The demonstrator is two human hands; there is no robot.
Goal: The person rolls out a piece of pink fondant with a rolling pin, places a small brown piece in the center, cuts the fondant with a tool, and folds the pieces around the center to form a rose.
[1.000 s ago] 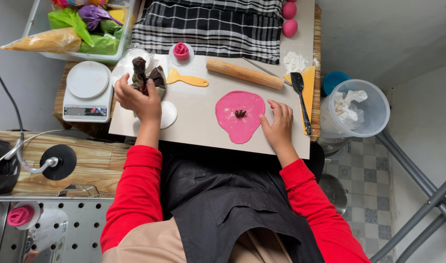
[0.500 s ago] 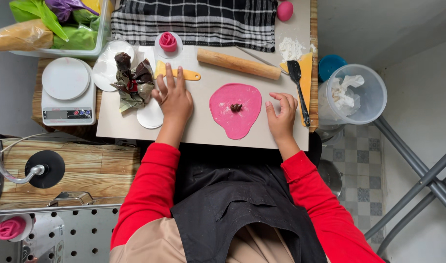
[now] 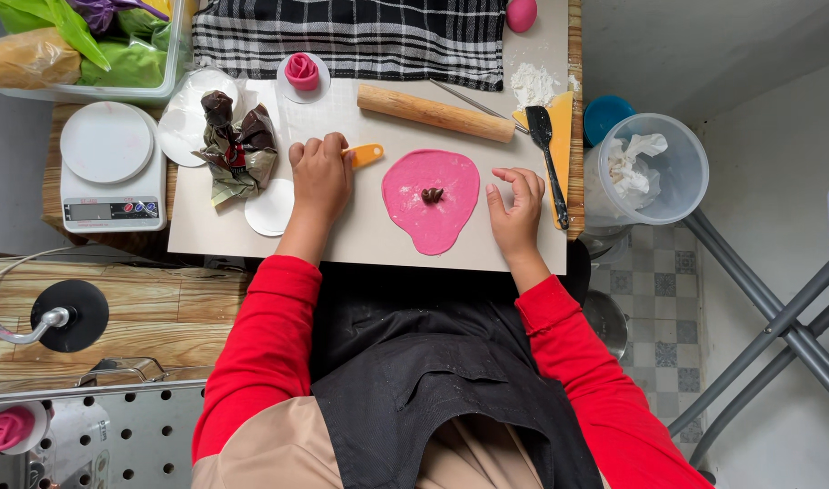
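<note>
A flat pink dough round (image 3: pixel 430 199) lies on the pale work board (image 3: pixel 360 237), with a small dark brown lump of filling (image 3: pixel 432 194) on its middle. My left hand (image 3: pixel 320 172) is closed over an orange-handled tool (image 3: pixel 364 155) just left of the dough. My right hand (image 3: pixel 518 208) rests on the board at the dough's right edge, fingers curled and apart, holding nothing. A crumpled brown piping bag (image 3: pixel 235 145) lies left of my left hand.
A wooden rolling pin (image 3: pixel 434 112) lies above the dough. A black spatula (image 3: pixel 550 158) and yellow scraper (image 3: pixel 563 127) sit at the right edge. A pink dough rose (image 3: pixel 302 71), checked cloth (image 3: pixel 351 36), white scale (image 3: pixel 107 167) and clear bucket (image 3: pixel 650 167) surround the board.
My left hand let go of the piping bag, moved right across the board and closed on the orange-handled tool. My right hand stayed beside the dough.
</note>
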